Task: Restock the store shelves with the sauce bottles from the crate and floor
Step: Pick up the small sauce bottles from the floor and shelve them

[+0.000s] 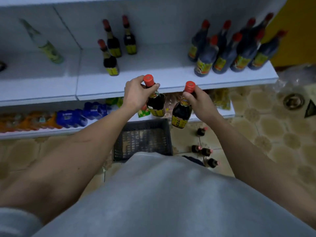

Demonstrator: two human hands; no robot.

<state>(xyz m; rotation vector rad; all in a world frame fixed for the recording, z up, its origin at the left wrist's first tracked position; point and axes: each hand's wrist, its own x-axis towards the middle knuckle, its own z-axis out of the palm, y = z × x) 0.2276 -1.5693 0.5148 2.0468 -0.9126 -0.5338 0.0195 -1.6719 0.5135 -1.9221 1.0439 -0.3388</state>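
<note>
Item: two sauce bottles in transit, one per hand.

My left hand [135, 93] clamps one bottle [154, 100] at the neck, my right hand [199, 101] another bottle [182, 112], both upright below the shelf [153, 72] edge for lifting on. On the shelf at 12 o'clock: three matching. Crate [143, 139] at 6 looks empty; four on the floor [273, 134] at 5.

The white shelf [153, 79] carries dark sauce bottles [227, 53]; the tiled floor [256, 117] bears a dark crate [143, 139] and loose bottles [203, 151].
</note>
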